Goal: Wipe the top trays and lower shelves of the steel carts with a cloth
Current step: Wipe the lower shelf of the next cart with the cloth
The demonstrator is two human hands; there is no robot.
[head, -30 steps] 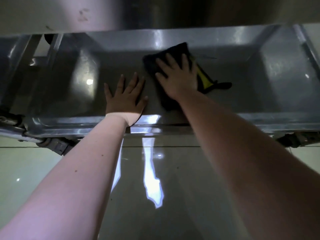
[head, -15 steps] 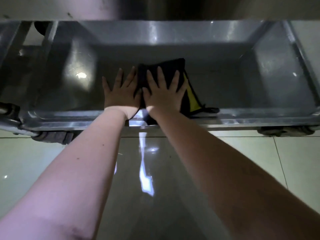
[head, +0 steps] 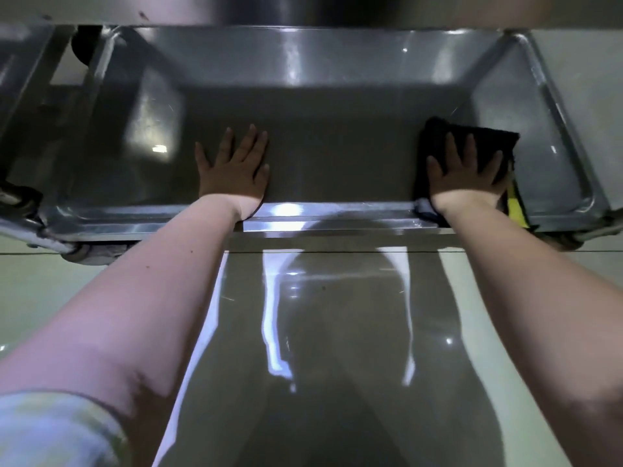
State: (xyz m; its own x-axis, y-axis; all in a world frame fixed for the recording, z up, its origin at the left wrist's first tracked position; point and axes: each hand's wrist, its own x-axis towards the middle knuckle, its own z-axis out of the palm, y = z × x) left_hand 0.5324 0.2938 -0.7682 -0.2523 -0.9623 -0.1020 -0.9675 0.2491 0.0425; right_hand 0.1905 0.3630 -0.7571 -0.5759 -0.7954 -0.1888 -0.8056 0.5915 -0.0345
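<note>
I look down into the lower shelf point(head: 337, 153) of a steel cart, a shallow steel tray with raised walls. A black cloth point(head: 485, 139) with a yellow edge lies flat near the shelf's front right corner. My right hand point(head: 468, 173) presses on it with straight, spread fingers. My left hand point(head: 236, 170) rests flat on the bare steel near the front rim, left of centre, fingers spread. The two hands are far apart.
The cart's upper tray point(head: 303, 8) overhangs along the top of the view. Caster wheels sit at the front left point(head: 84, 254) and front right point(head: 566, 241) corners. A second steel frame point(head: 23, 96) stands to the left. Glossy floor tiles point(head: 337, 332) reflect light below.
My right hand has slid the cloth from beside my left hand to the shelf's front right corner. My left hand has stayed flat in the same place.
</note>
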